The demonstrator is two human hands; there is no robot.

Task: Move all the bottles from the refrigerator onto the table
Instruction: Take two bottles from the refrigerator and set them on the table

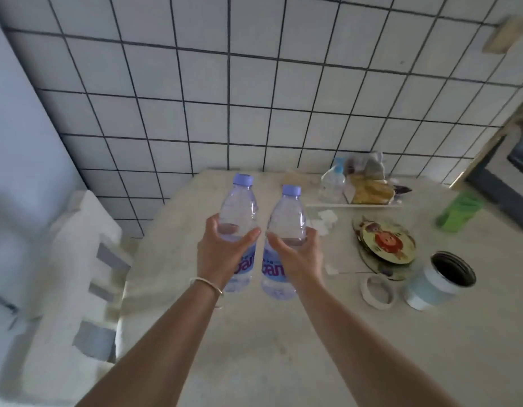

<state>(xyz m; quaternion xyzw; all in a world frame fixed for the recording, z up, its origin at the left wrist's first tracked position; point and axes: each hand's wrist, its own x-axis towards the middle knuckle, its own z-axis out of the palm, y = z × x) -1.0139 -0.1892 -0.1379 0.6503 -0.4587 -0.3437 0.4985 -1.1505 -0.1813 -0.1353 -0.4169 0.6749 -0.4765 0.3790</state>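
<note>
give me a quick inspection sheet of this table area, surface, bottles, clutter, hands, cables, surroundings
surface: pale table, bare near the person.
job's things: left bottle and right bottle, clear, purple caps, upright, side by side above the table; whether they touch it cannot be told.
clutter: open tin, round picture plate, tape ring, green object, bagged food, small clear bottle.
hands: left hand holds the left bottle; right hand holds the right bottle; each grip is mid-body.
cables: nothing seen.
surroundings: tiled wall; white foam block left.

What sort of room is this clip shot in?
Probably a home kitchen or dining corner: white tiled wall, a cluttered table with food packets and a plate.
</note>
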